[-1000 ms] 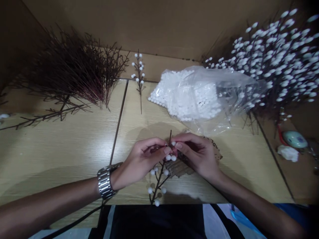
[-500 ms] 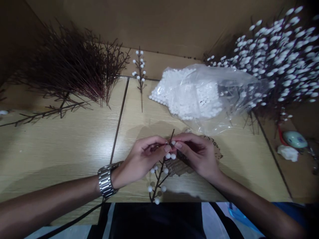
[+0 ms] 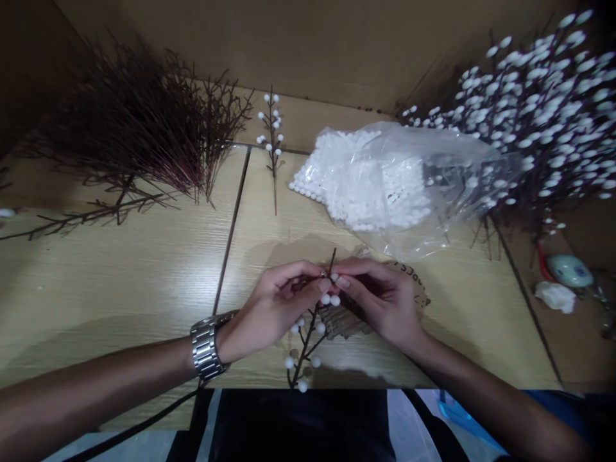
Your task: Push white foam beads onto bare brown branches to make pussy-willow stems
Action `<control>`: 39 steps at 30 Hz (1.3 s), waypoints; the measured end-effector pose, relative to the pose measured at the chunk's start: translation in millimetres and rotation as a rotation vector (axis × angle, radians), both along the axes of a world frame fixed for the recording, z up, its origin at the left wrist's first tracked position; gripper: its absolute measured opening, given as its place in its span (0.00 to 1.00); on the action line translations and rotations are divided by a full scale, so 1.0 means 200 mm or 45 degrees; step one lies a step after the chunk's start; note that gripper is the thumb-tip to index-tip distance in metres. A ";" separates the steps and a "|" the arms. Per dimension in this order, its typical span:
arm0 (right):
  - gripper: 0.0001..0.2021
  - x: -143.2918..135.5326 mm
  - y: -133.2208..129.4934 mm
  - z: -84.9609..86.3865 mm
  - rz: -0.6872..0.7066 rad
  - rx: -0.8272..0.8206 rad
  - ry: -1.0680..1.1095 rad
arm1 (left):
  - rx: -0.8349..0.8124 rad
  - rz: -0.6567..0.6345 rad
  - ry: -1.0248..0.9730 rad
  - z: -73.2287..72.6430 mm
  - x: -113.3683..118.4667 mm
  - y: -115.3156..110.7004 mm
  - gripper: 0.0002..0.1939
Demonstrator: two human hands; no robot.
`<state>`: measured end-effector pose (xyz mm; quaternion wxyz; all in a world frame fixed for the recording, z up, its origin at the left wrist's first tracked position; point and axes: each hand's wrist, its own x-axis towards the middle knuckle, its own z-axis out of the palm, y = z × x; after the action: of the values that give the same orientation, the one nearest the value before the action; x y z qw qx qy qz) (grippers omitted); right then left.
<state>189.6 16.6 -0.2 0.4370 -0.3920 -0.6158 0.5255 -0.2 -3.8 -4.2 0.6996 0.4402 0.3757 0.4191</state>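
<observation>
A brown artificial berry stem with several white balls on its twigs is held over the front of the table, its bare end pointing away from me. My left hand, with a metal-band watch on the wrist, pinches the stem between thumb and forefinger. Close against it, my right hand grips a white berry at the stem between thumb and fingertips. Under the hands lies a torn piece of cardboard with dark lettering, partly covered by my right hand.
Bare brown stems are heaped at the back left. One berried stem lies at the back middle, beside a clear plastic bag of white balls. Many white-tipped stems stand at the back right, above a pale green oval object.
Both hands stay pinched at the same spot on the stem, with barely any finger movement. The view has shifted very slightly.
</observation>
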 end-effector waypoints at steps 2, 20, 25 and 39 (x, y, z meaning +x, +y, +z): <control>0.09 0.00 0.00 0.00 0.004 0.004 0.008 | 0.008 0.002 0.011 0.00 0.00 0.00 0.04; 0.10 0.43 0.58 0.24 -0.199 0.500 -1.401 | -0.117 -0.001 0.068 -0.01 0.00 0.00 0.10; 0.08 0.39 0.71 0.17 -0.011 0.352 -1.582 | -0.081 0.013 0.016 -0.05 0.01 0.00 0.08; 0.12 0.34 0.75 0.14 0.043 0.375 -1.608 | -0.021 0.043 0.100 -0.02 0.01 0.00 0.10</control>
<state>258.2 166.1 28.4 0.0318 -0.5519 -0.8260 0.1105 1.9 -3.5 -8.4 0.6807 0.4441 0.4137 0.4101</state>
